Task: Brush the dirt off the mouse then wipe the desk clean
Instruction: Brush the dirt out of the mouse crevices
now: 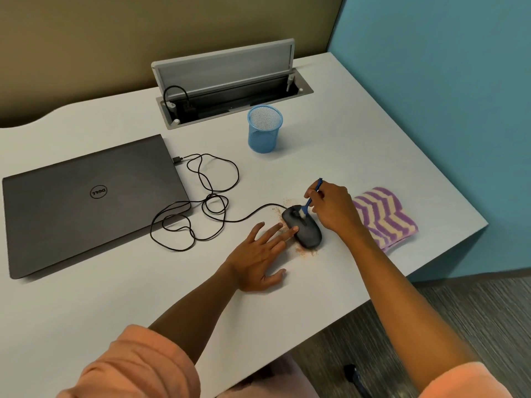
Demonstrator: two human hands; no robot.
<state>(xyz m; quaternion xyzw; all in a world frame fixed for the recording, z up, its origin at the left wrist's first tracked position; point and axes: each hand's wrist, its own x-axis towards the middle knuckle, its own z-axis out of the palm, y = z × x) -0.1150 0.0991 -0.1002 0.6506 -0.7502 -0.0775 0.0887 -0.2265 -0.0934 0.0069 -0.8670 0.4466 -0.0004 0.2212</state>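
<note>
Flat left hand point(258, 254) steadies the smooth black mouse point(303, 229); right hand point(330, 206) pinches a thin blue brush point(311, 196), bristles on it.

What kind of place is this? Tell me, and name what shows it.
Most likely an office workstation or study cubicle. A white desk stands between partition walls, with a flip-up cable and power box set into it, and a closed laptop with a wired mouse.

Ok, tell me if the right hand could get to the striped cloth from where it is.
Probably yes: the striped cloth lies beside the right hand with nothing between them, but that hand holds the blue brush, which it must put down first.
</note>
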